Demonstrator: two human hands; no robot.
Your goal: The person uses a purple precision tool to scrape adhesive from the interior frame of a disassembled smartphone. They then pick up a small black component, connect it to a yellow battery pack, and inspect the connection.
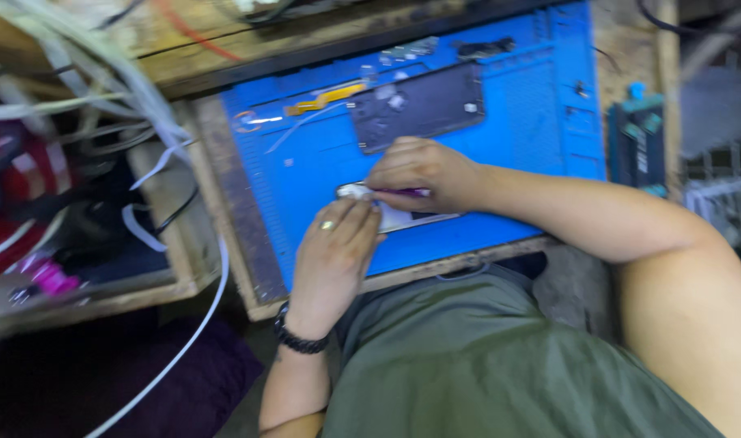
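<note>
My left hand [334, 251], with a ring and a dark bead bracelet, rests on the near end of a flat silver phone part [403, 217] lying on the blue work mat [516, 138]. My right hand [423, 172] is closed on a thin purple tool [407, 193], whose tip meets the part's left end by a white wad [353, 191]. Farther back on the mat lies an opened black phone body [419, 105], with an orange flex strip [326, 99] to its left. The image is blurred.
The mat lies on a worn wooden bench [241, 219]. White cables [86, 73] hang at the left over a cluttered lower shelf with a pink item [50, 276]. A blue-green device [637, 142] stands at the right edge. Small loose parts [407, 53] lie at the mat's back.
</note>
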